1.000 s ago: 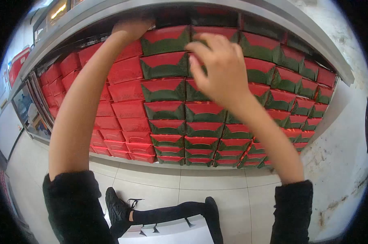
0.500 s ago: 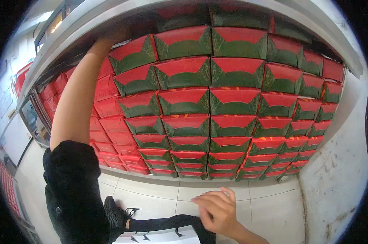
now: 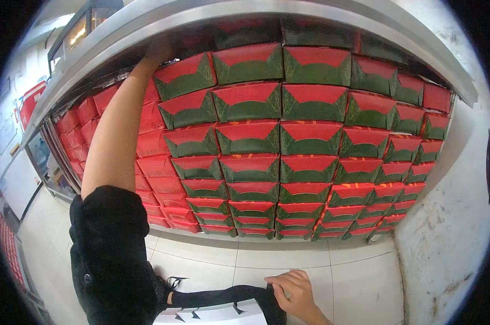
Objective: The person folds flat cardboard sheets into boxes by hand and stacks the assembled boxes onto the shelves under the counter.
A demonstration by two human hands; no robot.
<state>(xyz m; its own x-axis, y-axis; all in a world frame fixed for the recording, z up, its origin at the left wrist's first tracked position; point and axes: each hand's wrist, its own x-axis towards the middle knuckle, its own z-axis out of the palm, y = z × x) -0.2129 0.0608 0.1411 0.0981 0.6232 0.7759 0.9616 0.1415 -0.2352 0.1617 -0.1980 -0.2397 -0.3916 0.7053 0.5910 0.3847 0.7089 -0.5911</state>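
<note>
My left arm stretches up to the top of a wall of stacked red and green boxes (image 3: pixel 247 100). My left hand (image 3: pixel 161 51) is in the dark gap between the top boxes and the metal edge above; its fingers are lost in shadow, so I cannot tell whether it grips anything. Low in front of my body, over the floor, my right hand (image 3: pixel 295 292) is loosely curled and holds nothing. A gap shows between its thumb and fingers. Plain red box faces (image 3: pixel 153 143) stand left of the green-trimmed ones.
A pale metal counter edge (image 3: pixel 288 10) overhangs the stack. On the right rises a stained white wall (image 3: pixel 440 244). White papers (image 3: pixel 218 314) lie at my lap, above the tiled floor (image 3: pixel 364 276). Far left are a glass-sided cabinet (image 3: pixel 50 162) and another red stack (image 3: pixel 9 244).
My left arm has shifted slightly right, its hand still at the top of the stack. My right hand has dropped a little lower, and the view has tilted slightly.
</note>
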